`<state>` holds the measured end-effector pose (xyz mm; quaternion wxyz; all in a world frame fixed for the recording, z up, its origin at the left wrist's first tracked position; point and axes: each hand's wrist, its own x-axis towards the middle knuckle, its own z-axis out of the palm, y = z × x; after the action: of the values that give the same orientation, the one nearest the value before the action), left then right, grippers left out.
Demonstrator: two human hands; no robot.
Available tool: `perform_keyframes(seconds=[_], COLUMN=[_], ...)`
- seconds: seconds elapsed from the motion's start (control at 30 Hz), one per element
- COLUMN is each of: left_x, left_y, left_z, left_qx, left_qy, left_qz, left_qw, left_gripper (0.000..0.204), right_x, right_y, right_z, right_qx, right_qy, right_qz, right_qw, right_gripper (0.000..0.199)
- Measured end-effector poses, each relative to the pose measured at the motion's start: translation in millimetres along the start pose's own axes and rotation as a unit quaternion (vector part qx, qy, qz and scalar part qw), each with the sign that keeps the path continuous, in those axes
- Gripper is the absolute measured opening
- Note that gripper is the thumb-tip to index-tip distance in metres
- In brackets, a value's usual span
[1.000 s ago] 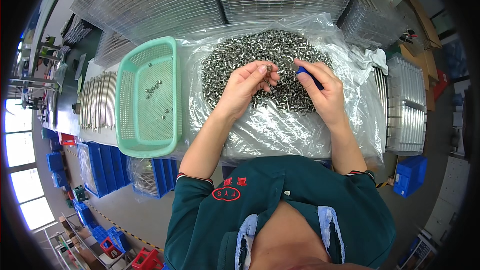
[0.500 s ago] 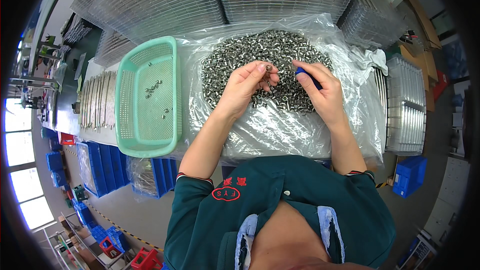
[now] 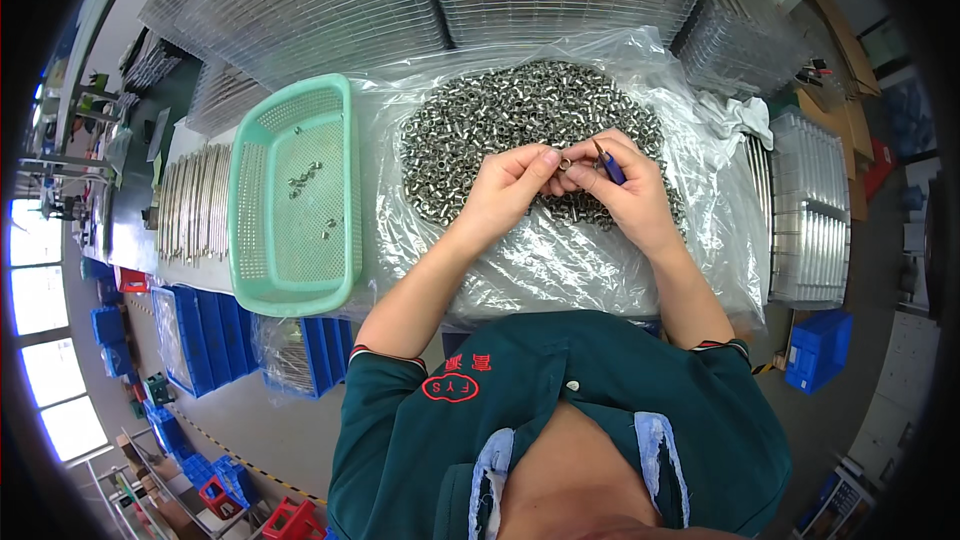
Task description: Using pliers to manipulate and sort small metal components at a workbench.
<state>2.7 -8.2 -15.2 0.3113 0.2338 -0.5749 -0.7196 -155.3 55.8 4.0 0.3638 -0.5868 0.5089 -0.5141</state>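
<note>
Left hand and right hand pinch a small shiny metal ring between fingertips above a heap of silvery metal fittings, right grip also clasping a blue-handled pointed tool; best keep ring steady, tip clear of skin.

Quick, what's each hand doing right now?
Left hand: closed, right by a small metal part; can't tell if it's gripping it.
Right hand: closed, holding a blue-handled tool.
</note>
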Motion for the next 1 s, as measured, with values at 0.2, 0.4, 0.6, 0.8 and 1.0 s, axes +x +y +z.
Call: perform_keyframes(seconds=[0.2, 0.4, 0.6, 0.8, 1.0], left_x=[-3.3, -4.1, -2.7, -2.6, -3.0], left_y=[4.6, 7.6, 6.4, 7.9, 8.9], left_z=[3.7, 6.0, 6.6, 4.9, 4.5], left_qx=[0.003, 0.242, 0.267, 0.279, 0.289], left_qy=[-0.011, 0.068, 0.094, 0.081, 0.082], left_qz=[0.018, 0.164, 0.228, 0.244, 0.248], left_qw=[1.000, 0.954, 0.932, 0.925, 0.921], left_gripper=[0.019, 0.019, 0.024, 0.021, 0.021], right_x=[0.0, -1.4, -1.2, -1.1, -1.2], right_y=[-0.4, 2.5, -1.9, -1.7, -1.4], right_z=[3.7, -2.2, 0.4, -0.2, 0.6], right_qx=[0.178, 0.351, 0.381, 0.409, 0.408], right_qy=[0.030, -0.005, -0.016, -0.041, -0.036], right_qz=[0.090, 0.226, 0.272, 0.274, 0.277], right_qw=[0.979, 0.909, 0.883, 0.870, 0.869], right_gripper=[0.014, 0.018, 0.019, 0.016, 0.016])
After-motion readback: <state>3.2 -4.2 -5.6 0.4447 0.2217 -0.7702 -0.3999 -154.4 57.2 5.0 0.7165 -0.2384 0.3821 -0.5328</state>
